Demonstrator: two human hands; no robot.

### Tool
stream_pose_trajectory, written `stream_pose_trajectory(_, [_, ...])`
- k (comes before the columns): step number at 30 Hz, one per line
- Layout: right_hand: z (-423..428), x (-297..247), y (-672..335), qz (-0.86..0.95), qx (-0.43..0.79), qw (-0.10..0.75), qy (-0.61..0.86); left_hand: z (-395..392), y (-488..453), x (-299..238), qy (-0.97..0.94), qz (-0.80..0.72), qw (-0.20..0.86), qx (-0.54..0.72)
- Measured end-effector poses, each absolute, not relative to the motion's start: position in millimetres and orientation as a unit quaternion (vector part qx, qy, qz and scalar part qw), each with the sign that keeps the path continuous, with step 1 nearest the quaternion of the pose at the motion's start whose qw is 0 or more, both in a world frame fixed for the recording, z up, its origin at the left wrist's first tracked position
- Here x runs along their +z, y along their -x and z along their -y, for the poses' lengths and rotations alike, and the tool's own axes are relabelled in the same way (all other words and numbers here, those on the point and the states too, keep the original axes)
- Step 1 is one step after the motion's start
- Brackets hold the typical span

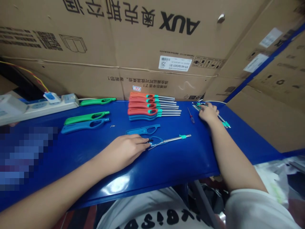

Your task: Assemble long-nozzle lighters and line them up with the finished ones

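Note:
My left hand [126, 149] lies on the blue table [181, 162], its fingertips pressed on the near end of a partly built lighter [166, 140] with a metal tube and teal collar. A loose blue handle shell [143, 130] lies just behind it. My right hand [209, 113] reaches to the far right, fingers curled over a small pile of metal tubes with teal ends [224, 122]. A small red screwdriver [191, 115] lies left of that hand.
Several finished orange and blue lighters [152, 106] are stacked at the back centre. Green and blue handle shells [87, 121] lie at the left, another green one [97, 101] behind. A white power strip [40, 106] sits far left. Cardboard boxes [143, 38] wall the back and right.

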State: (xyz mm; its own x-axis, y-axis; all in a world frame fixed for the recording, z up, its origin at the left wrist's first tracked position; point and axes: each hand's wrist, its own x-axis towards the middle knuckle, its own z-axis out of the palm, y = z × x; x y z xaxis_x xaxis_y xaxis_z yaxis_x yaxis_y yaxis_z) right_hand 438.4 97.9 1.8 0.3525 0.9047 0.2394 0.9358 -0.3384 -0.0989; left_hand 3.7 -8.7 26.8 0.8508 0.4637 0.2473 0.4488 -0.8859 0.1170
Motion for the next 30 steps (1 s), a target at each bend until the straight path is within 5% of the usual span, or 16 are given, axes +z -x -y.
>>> stream_pose_trajectory(30, [-99,12,-438,0.484,-0.005,0.145,0.863,10,-4,31,-0.955,-0.263,0.06,0.124])
